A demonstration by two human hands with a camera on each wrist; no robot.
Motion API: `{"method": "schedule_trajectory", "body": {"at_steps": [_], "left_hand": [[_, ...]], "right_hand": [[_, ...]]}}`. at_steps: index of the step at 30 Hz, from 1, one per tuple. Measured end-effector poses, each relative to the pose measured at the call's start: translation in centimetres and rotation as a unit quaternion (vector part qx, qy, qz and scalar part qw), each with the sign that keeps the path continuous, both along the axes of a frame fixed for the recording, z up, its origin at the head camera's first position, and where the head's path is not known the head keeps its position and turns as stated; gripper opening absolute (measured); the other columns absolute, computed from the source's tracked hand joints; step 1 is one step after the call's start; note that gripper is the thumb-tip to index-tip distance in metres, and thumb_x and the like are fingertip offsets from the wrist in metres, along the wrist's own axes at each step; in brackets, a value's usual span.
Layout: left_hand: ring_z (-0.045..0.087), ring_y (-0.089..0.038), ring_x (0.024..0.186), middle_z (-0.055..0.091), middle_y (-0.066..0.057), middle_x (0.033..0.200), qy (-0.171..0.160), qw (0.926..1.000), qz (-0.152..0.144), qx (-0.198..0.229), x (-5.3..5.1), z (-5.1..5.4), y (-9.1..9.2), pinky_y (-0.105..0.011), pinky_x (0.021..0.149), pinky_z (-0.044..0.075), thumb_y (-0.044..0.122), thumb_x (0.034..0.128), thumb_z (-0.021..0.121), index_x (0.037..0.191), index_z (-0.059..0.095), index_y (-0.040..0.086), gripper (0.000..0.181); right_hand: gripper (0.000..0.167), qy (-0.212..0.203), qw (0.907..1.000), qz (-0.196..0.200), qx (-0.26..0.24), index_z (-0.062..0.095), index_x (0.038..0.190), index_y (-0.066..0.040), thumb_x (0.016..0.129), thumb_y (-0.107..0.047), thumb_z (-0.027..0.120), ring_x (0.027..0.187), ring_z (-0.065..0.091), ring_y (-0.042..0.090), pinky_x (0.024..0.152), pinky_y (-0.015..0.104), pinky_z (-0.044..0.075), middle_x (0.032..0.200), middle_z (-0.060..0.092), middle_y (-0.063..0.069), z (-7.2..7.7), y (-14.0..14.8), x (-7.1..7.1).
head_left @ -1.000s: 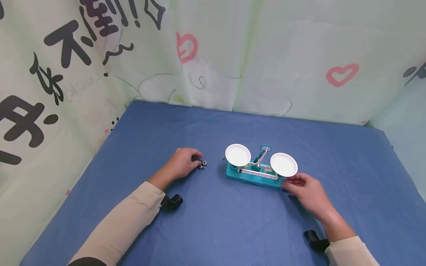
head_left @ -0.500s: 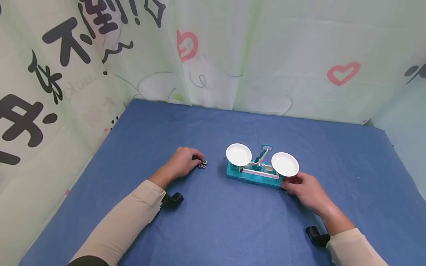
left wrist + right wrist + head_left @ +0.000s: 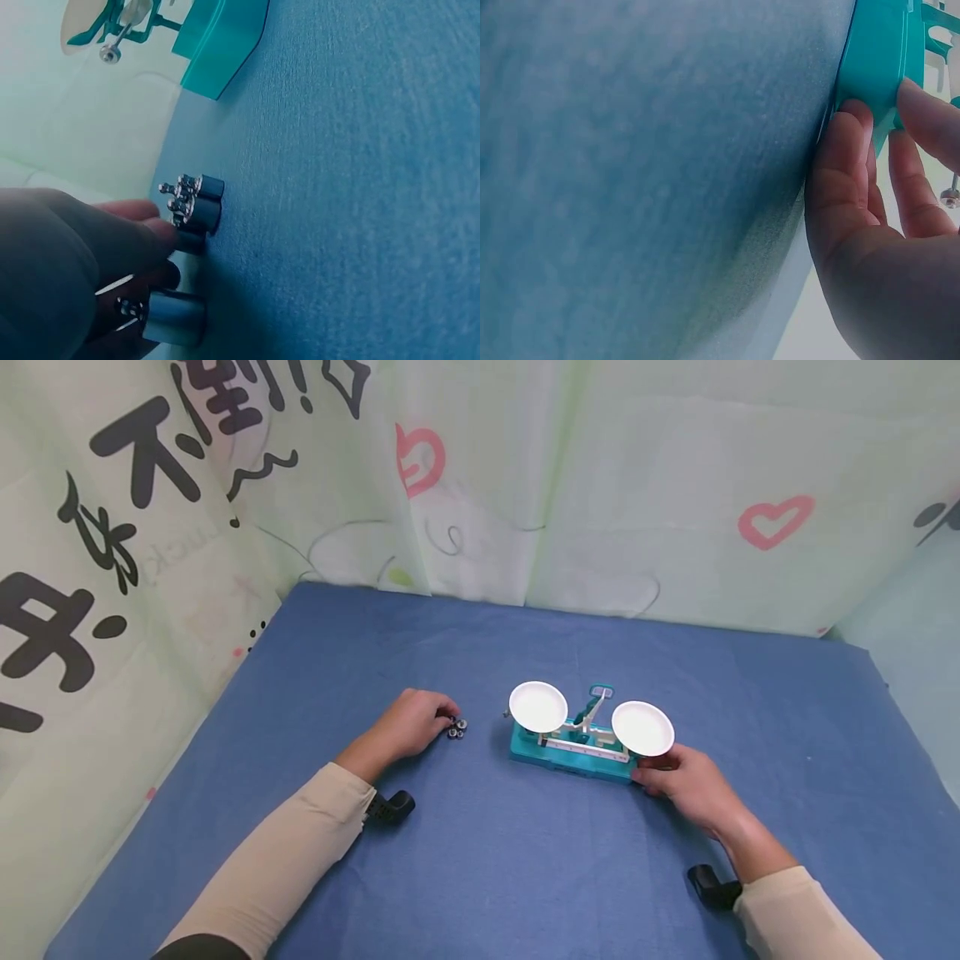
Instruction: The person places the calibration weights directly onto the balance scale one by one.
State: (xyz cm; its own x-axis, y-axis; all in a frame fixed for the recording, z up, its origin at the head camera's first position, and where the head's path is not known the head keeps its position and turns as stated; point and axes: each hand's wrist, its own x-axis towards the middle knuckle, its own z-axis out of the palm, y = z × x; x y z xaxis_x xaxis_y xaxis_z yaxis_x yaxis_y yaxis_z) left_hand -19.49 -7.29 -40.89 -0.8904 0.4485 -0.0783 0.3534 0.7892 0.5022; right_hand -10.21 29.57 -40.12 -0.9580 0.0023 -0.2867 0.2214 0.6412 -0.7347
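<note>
- Blue cloth-covered surface; a teal and white balance scale stands on it, to the right of the middle, its long side slanting slightly down to the right.
- Scale carries two white pans, left pan and right pan; white graduated bar runs along the front, above the teal base.
- Right hand at the scale's right end, just below the right pan. Its grip is nearly closed, thumb and fingers on the end of the base, which it holds between them.
- Shiny metal weights stand in a tight cluster on the surface, to the left of the scale and well apart from it. Knobs on top show in the left wrist view; one larger weight sits nearer that camera, a little apart from the cluster.
- Left hand reaches in at the weights, thumb tip right beside the cluster. Grip is partly open, fingers bent; cannot tell whether it pinches a weight.
- Both arms in beige sleeves; black device at the left wrist, another at the right.
- Pale curtain behind, dark lettering and pink hearts on it.
</note>
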Motion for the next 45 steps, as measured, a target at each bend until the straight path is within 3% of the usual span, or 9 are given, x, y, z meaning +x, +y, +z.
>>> {"method": "schedule_trajectory", "body": {"at_steps": [6,18,22,27,35,39,45], "left_hand": [[0.066,-0.023,0.108,0.072,-0.005,0.111,-0.003,0.9998,-0.013,-0.017,-0.1,0.2,0.0,-0.039,0.093,0.05,0.009,0.0983,0.065,0.114,0.075,0.01,0.019],[0.065,-0.021,0.101,0.07,-0.007,0.107,-0.009,0.9999,-0.005,0.008,-0.4,0.3,-0.4,-0.038,0.088,0.051,0.011,0.0982,0.065,0.113,0.072,0.007,0.018],[0.064,-0.023,0.106,0.071,-0.007,0.109,0.002,0.9995,0.001,0.033,-0.3,1.5,-0.3,-0.039,0.091,0.051,0.012,0.0977,0.066,0.113,0.071,0.006,0.018],[0.064,-0.023,0.104,0.071,-0.004,0.106,0.018,0.9976,-0.005,0.067,-0.1,3.9,0.4,-0.039,0.089,0.051,0.014,0.0973,0.067,0.111,0.071,0.008,0.016],[0.062,-0.019,0.105,0.069,-0.001,0.106,0.016,0.9939,-0.049,0.097,0.4,7.2,3.1,-0.035,0.09,0.05,0.016,0.0975,0.067,0.112,0.07,0.01,0.016],[0.061,-0.019,0.108,0.068,-0.002,0.11,0.014,0.9943,-0.07,0.079,0.3,7.8,5.0,-0.033,0.093,0.049,0.017,0.0979,0.067,0.114,0.07,0.01,0.018],[0.06,-0.019,0.113,0.068,-0.002,0.116,0.029,0.9927,-0.106,0.049,0.1,7.9,7.0,-0.032,0.095,0.049,0.016,0.0979,0.066,0.116,0.07,0.01,0.019]], "right_hand": [[0.04,-0.003,0.9999,0.0,-0.013,0.057,0.119,0.012,0.092,-0.014,0.072,0.086,0.061,0.021,0.072,0.03,0.053,0.111,0.064,0.02,0.0,0.1,-0.1],[0.032,-0.004,0.9996,0.001,-0.026,0.057,0.11,0.009,0.091,-0.012,0.073,0.08,0.057,0.02,0.068,0.03,0.05,0.097,0.061,0.011,-0.1,0.2,-0.3],[0.032,0.001,0.9997,0.0,-0.025,0.057,0.109,0.009,0.09,-0.011,0.073,0.08,0.058,0.02,0.068,0.03,0.051,0.097,0.062,0.011,-0.2,0.1,-0.3],[0.034,-0.001,0.9997,-0.004,-0.023,0.057,0.111,0.01,0.089,-0.01,0.073,0.081,0.059,0.019,0.069,0.029,0.051,0.101,0.063,0.014,-0.1,0.0,-0.3],[0.034,0.002,0.9999,0.002,-0.017,0.057,0.112,0.01,0.09,-0.011,0.073,0.081,0.058,0.021,0.068,0.03,0.05,0.103,0.063,0.015,-0.1,0.0,-0.3],[0.034,0.004,0.9998,0.001,-0.018,0.058,0.112,0.01,0.09,-0.01,0.072,0.081,0.058,0.02,0.068,0.03,0.05,0.104,0.063,0.016,-0.1,0.0,-0.2],[0.034,0.004,0.9999,0.001,-0.014,0.057,0.114,0.01,0.091,-0.011,0.071,0.082,0.059,0.022,0.069,0.032,0.051,0.107,0.063,0.018,0.0,0.0,-0.2]]}}
